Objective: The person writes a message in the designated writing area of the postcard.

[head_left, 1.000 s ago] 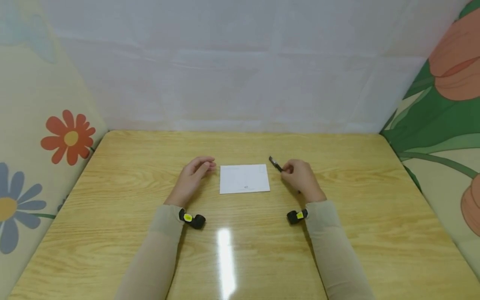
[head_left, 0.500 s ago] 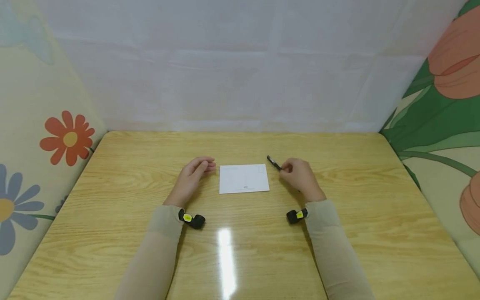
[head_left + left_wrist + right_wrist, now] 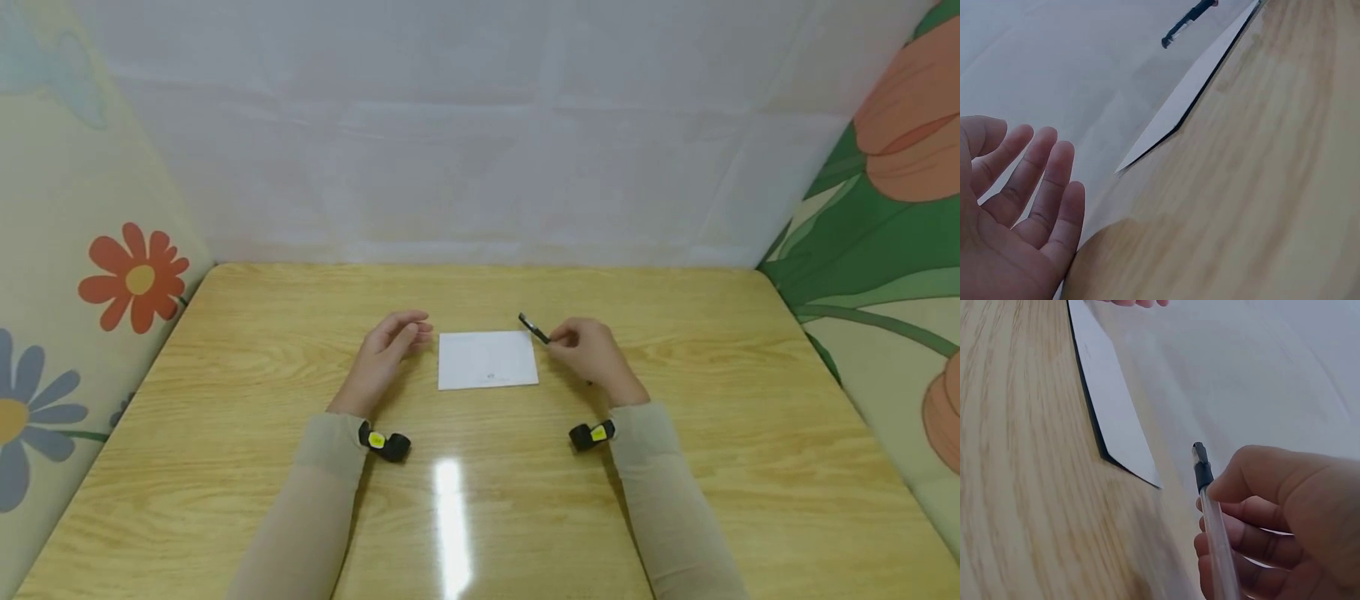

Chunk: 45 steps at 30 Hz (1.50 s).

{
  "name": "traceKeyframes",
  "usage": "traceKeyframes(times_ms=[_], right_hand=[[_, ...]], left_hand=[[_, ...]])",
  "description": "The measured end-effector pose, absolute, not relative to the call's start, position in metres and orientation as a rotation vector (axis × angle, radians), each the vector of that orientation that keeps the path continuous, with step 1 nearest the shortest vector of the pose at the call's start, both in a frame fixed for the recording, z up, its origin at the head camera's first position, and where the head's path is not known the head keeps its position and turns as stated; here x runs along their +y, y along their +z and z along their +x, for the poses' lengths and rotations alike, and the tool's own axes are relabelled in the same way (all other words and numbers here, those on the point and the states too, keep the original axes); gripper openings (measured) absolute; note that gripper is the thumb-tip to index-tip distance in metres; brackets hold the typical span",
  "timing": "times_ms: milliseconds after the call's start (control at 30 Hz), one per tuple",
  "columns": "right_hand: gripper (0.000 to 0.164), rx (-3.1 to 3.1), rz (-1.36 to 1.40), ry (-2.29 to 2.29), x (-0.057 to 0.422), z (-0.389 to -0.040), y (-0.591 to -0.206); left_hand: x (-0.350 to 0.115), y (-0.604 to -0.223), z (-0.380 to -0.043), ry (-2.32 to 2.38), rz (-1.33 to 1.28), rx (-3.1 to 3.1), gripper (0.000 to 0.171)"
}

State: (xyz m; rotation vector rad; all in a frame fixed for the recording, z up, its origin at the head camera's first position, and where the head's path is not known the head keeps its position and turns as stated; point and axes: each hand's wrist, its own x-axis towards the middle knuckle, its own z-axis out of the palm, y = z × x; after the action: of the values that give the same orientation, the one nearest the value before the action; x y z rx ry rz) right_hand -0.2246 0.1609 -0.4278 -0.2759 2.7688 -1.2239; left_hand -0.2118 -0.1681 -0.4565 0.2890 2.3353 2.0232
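A white card (image 3: 487, 360) with faint print lies flat on the table between my hands; it looks like a postcard. My right hand (image 3: 595, 352) pinches a pen (image 3: 534, 327) between thumb and fingers, just right of the card. In the right wrist view the pen shows a clear barrel (image 3: 1219, 547) and a black end with a clip (image 3: 1200, 464). In the head view that black end points up and left, near the card's far right corner. To the card's left, my left hand (image 3: 381, 358) stays apart from it with fingers (image 3: 1054, 169) loosely bent and holding nothing.
The wood-grain table (image 3: 480, 517) extends around both arms. A white cloth backdrop (image 3: 480, 150) stands behind its far edge. Flower-patterned panels flank it on the left (image 3: 45, 208) and the right (image 3: 900, 233). Each wrist wears a small black camera (image 3: 392, 444).
My right hand has shifted slightly left, and the pen's black end has swung left toward the card's far right corner. My left hand and the card look nearly unmoved.
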Motion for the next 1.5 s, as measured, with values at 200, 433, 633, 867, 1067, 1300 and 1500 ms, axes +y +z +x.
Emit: traceKeyframes(times_ms=[200, 433, 633, 867, 1067, 1300, 1500], right_hand=[[0.017, 2.706, -0.307, -1.277, 0.157, -0.223, -0.426], [0.014, 2.656, -0.354, -1.298, 0.154, -0.222, -0.427], [0.011, 2.621, -0.383, -1.309, 0.149, -0.219, -0.424], [0.011, 2.590, -0.441, -1.328, 0.145, -0.215, -0.416], [0.011, 2.558, -0.496, -1.371, 0.143, -0.215, -0.414], [0.012, 2.514, -0.566, -1.383, 0.141, -0.214, -0.413], [0.013, 2.448, -0.614, -1.412, 0.139, -0.213, -0.412]], left_hand=[[-0.164, -0.450, -0.208, 2.018, 0.313, 2.346, 0.040], [-0.156, -0.440, -0.206, 2.007, 0.414, 2.360, 0.037], [-0.151, -0.436, -0.202, 1.948, 0.415, 2.396, 0.037], [-0.145, -0.431, -0.199, 1.865, 0.421, 2.456, 0.037], [-0.142, -0.430, -0.200, 1.869, 0.448, 2.452, 0.034], [-0.137, -0.431, -0.201, 1.867, 0.499, 2.405, 0.032], [-0.132, -0.432, -0.199, 1.856, 0.523, 2.375, 0.032]])
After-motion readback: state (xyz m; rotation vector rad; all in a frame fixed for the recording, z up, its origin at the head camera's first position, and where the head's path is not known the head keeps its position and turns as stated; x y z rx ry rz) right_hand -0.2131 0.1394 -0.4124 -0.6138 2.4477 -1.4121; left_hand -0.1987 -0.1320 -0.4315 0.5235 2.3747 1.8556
